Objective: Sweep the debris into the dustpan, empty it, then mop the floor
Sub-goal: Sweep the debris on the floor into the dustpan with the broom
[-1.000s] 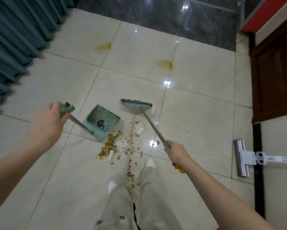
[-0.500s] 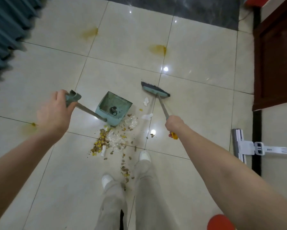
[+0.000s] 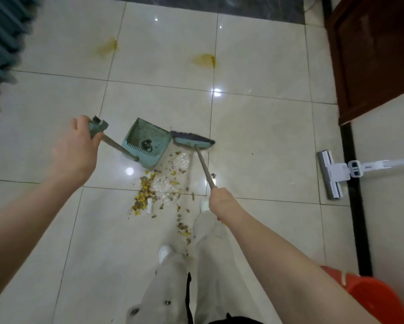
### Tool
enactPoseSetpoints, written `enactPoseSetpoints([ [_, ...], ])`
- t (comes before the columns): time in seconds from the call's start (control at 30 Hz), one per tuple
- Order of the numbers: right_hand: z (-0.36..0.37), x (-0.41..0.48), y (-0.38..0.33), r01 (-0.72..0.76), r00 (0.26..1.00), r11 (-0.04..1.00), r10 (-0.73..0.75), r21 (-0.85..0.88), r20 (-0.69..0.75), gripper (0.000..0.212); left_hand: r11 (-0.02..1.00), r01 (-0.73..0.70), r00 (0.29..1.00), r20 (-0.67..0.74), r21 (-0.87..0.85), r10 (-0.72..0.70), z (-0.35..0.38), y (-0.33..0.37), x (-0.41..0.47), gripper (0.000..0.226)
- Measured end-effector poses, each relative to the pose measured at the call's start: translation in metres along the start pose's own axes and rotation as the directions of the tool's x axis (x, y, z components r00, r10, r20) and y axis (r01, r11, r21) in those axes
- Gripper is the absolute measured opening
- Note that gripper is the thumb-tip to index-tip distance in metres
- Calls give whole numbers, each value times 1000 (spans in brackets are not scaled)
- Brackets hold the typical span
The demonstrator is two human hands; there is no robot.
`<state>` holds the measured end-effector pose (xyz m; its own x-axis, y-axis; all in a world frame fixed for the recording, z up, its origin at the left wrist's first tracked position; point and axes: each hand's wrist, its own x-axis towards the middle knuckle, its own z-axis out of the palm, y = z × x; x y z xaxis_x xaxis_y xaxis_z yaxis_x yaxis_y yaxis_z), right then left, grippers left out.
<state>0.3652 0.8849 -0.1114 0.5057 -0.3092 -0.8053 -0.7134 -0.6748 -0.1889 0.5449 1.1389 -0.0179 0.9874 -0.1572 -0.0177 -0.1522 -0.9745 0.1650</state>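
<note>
While the left hand curls round the grip of the long-handled teal plastic dustpan and the right hand wraps the metal shaft of the dark-bristled teal broom, the yellow-brown crumbs and clear plastic scraps lie on the cream tiled floor just this side of the pan, trailing back between the feet. Best play, I'd say: pan lip flat to the tile facing the pile, then short, low strokes so the light plastic doesn't skitter off.

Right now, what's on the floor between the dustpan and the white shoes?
In the head view, yellow-brown debris and clear plastic scraps lie there.
</note>
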Motion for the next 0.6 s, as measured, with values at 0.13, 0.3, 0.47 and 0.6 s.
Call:
enactPoseSetpoints([
  [0.13, 58, -50, 0, -13, 999, 1000, 14, -18, 52, 34, 999, -48, 999, 5, -3, 48, -11, -28, -33, 27],
  [0.3, 79, -93, 15, -55, 998, 994, 53, 98, 18, 40, 997, -76, 997, -17, 18, 76, -28, -58, -68, 32],
  [0.47, 70, -112, 41, -88, 991, 982, 104, 169, -84, 42, 999, -34, 999, -25, 14, 34, -37, -75, -98, 32],
  [0.6, 52, -103, 59, -114, 982, 972, 142, 207, -124, 38, 999, 23, 999, -21, -41, -24, -33, -79, -123, 29],
])
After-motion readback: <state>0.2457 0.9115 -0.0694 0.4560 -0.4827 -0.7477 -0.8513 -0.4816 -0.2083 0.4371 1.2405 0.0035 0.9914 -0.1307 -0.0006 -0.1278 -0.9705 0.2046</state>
